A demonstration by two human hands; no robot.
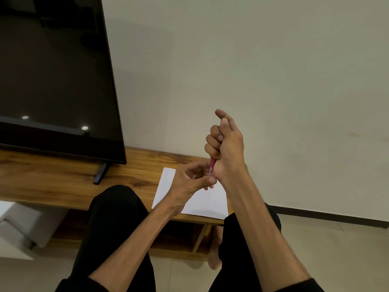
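Note:
A pink pen [212,165] points tip down, held upright in the air above a white sheet of paper [206,201]. My right hand [226,146] grips the pen's upper part in a fist, with the index finger raised. My left hand [192,182] pinches the pen's lower end by the tip with thumb and fingers. Most of the pen is hidden inside my right fist. The paper lies flat near the right end of the low wooden bench [63,180], partly covered by my left hand and wrist.
A large black television [52,81] stands on the bench at the left on a thin black foot [101,173]. A plain wall rises behind. My knees in black trousers sit close to the bench's front edge. A white box [25,224] lies on the tiled floor at the lower left.

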